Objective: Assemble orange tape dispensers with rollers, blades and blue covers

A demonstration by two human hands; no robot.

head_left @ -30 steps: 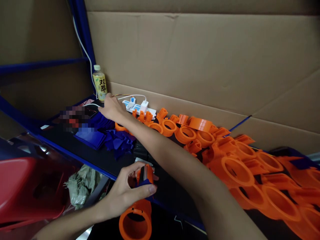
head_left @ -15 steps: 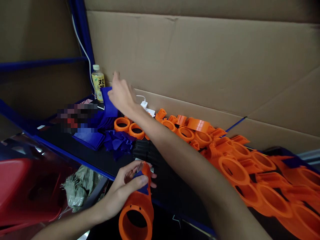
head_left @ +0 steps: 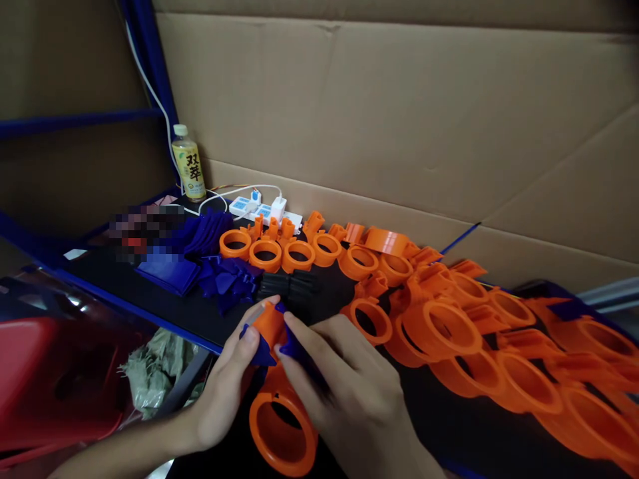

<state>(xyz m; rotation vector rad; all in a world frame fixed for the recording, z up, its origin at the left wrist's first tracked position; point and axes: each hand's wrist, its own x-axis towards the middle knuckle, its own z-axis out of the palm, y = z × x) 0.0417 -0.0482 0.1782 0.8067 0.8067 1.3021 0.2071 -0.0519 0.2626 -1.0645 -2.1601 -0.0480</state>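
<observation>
My left hand [head_left: 227,392] is closed around an orange plastic part with a round ring end [head_left: 287,456], held low in front of the bench. Under my left thumb, a small blue triangular piece [head_left: 262,356] lies against the part's upper side. My right hand [head_left: 352,382] pinches a blue plastic panel [head_left: 299,354] against the opposite side of the orange part. My right fingers hide much of that panel. Just beyond my hands are a pile of small blue pieces [head_left: 227,279] and a bundle of black strips [head_left: 289,285].
Many orange ring parts [head_left: 442,329] spread along the bench to the right. Flat blue panels [head_left: 168,269] are stacked at left, near a drink bottle [head_left: 190,166] and a white power strip [head_left: 264,211]. Cardboard [head_left: 374,113] walls the back. A red plastic object [head_left: 44,372] is at lower left.
My right hand has come back from the blue panel stack beside the bottle, bringing a blue panel to the orange part. My left hand still holds the orange part, now slightly turned.
</observation>
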